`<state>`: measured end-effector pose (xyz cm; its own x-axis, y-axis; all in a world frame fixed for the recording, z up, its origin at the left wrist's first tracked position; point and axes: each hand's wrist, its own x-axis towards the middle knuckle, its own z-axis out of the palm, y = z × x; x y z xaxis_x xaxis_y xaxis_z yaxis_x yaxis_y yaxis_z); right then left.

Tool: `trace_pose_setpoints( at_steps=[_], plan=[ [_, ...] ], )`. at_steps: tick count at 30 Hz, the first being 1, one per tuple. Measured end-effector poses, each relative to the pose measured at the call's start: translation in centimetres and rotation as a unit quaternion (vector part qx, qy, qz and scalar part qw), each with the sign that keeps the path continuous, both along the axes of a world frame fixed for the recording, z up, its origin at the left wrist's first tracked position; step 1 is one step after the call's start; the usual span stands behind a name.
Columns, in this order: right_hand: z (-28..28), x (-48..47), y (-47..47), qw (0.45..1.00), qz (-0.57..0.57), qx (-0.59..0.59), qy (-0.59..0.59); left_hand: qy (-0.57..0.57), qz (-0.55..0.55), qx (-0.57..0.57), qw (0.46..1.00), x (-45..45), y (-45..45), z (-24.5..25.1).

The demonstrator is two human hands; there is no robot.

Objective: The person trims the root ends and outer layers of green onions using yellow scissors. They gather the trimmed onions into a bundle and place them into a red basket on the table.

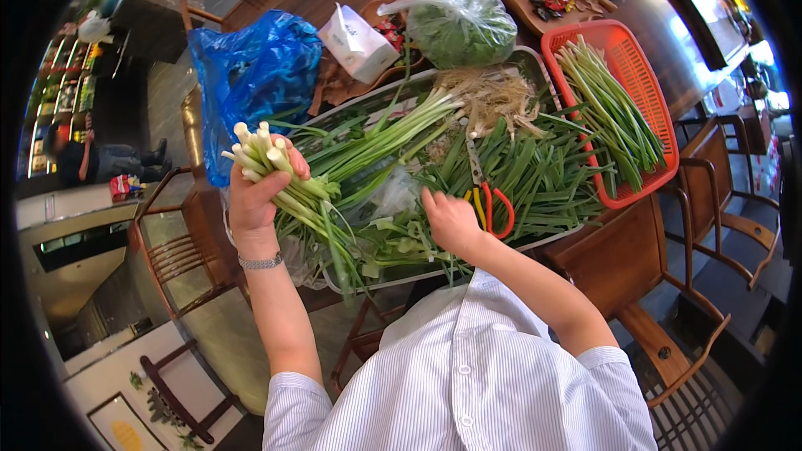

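My left hand [263, 175] grips a bunch of pale green stalks [313, 186], their thick, whitish cut ends pointing up past the thumb and their greens trailing down over the tray [401, 279]. Low over the tray's middle is my right hand [454, 219], partly curled; its fingertips are near a clear plastic bag [398, 194], and I cannot tell whether they touch anything. Beside it, scissors with red and yellow handles [495, 210] lie on cut long green leaves [539, 169]. Behind them rest slim green-white stalks [401, 131] and a heap of stringy roots [495, 97].
A red plastic basket [648, 100] of trimmed stalks [617, 113] overlaps the tray's right end. Behind the tray are a blue plastic bag [257, 69], a tissue box [357, 44], a tied bag of greens [463, 25] and a wooden tray [532, 9] with wrapped sweets. Wooden chairs [614, 250] flank the table.
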<state>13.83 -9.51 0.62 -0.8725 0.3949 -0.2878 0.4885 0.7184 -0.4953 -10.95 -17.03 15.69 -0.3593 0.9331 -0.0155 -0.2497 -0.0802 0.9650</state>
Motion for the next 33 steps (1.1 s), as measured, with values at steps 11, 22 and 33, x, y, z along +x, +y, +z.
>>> trace_pose_setpoints(
  at_steps=[11, 22, 33],
  plan=[
    [-3.7, -9.6, 3.4, 0.963, 0.198, 0.146, -0.107, 0.134, 0.089, 0.057, 0.985, -0.2, -6.1, 7.7],
    [12.7, -10.1, 1.9, 0.842, -0.030, -0.235, 0.485, 0.159, 0.185, 0.200, 0.949, 1.3, -10.4, 23.2],
    [18.0, -5.5, 2.6, 0.841, 0.049, -0.040, 0.537, 0.074, 0.179, 0.170, 0.966, 5.1, -3.5, 16.5]
  ],
)
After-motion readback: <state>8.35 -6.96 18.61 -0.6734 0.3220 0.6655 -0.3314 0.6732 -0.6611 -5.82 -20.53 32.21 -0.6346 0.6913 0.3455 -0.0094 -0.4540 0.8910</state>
